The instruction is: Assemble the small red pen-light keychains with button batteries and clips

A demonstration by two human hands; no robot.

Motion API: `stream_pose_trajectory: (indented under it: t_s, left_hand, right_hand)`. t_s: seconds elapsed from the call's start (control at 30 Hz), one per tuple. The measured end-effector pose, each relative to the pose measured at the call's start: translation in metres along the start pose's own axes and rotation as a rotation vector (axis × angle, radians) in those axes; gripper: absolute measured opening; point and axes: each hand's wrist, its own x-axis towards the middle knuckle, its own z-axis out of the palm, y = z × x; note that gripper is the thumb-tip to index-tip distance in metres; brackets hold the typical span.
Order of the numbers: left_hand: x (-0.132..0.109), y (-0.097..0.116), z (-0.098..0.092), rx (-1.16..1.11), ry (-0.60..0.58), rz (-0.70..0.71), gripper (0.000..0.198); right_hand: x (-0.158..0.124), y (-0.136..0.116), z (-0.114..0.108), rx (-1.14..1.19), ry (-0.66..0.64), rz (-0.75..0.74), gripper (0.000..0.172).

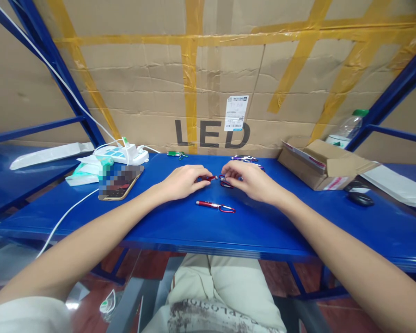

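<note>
My left hand (185,182) is closed on a small red penlight (213,178), its metal end pointing right. Across a narrow gap, my right hand (249,179) has its thumb and fingers closed at a red carabiner clip (225,183); the fingers hide part of it. Nearer the table's front edge lies another red penlight (208,204) with a carabiner on its right end, touched by neither hand. Farther back rests a green penlight (174,154) with its clip. Several purple and dark penlights (244,158) lie behind my right hand, which partly covers them.
On the blue table (159,231), a phone (119,185), a white power strip (125,152) and a plastic packet (90,170) are at left. An open cardboard box (336,171), a black mouse (360,199) and a bottle (350,127) stand right. A large carton (152,83) backs the table.
</note>
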Motion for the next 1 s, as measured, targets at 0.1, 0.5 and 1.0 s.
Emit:
stream_pose_trajectory:
  t_s: [0.1, 0.5, 1.0]
  left_hand:
    - [-0.001, 0.002, -0.001, -0.002, 0.000, 0.016, 0.028]
    - [0.000, 0.007, -0.001, -0.132, 0.070, 0.070, 0.025]
    - [-0.001, 0.010, 0.005, -0.091, 0.213, 0.116, 0.022]
  right_hand:
    - [0.001, -0.005, 0.005, 0.095, 0.121, 0.007, 0.014]
    - [0.001, -0.006, 0.013, 0.212, 0.118, -0.011, 0.017]
    - [0.006, -0.004, 0.022, 0.553, 0.163, 0.140, 0.024]
